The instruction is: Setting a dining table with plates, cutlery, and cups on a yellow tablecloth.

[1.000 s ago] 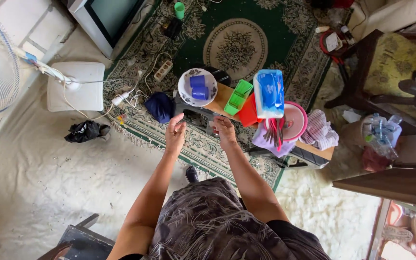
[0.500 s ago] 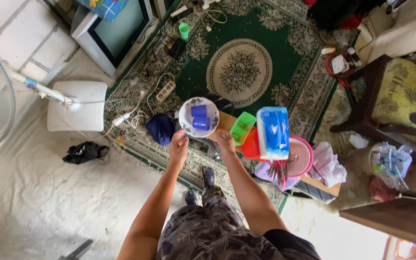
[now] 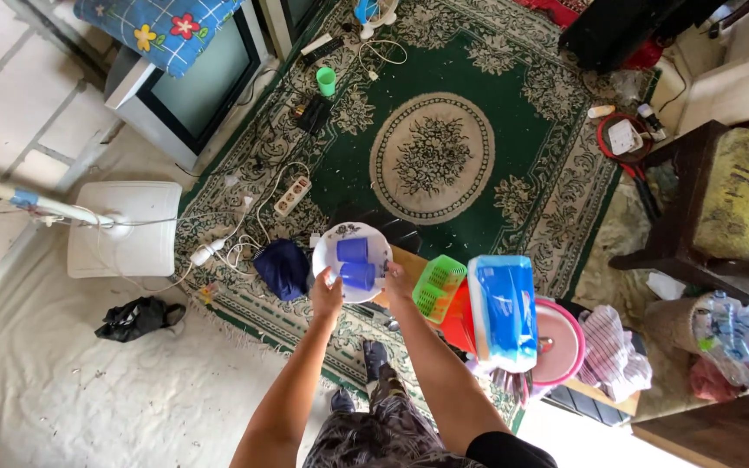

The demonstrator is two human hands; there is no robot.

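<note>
A white bowl [image 3: 329,245] with two blue cups [image 3: 353,250] lying in it rests on the left end of a low wooden table [image 3: 409,261]. My left hand [image 3: 327,295] grips the bowl's near left rim, next to the lower blue cup [image 3: 358,276]. On the near right rim my right hand [image 3: 394,282] holds the bowl too. Right of it stand a green plastic basket [image 3: 437,288], a red container [image 3: 457,325], a tall blue packet [image 3: 504,310] and a pink basin [image 3: 565,343].
The table stands on a green patterned rug [image 3: 431,156]. A dark blue cloth [image 3: 283,267], a power strip [image 3: 292,197] and cables lie to the left, with a fan base [image 3: 127,230] and a television [image 3: 188,87] beyond. A wooden chair [image 3: 739,208] stands at the right.
I have stepped closer to the table. Both hands moved forward from mid-air to the white bowl and now hold its rim.
</note>
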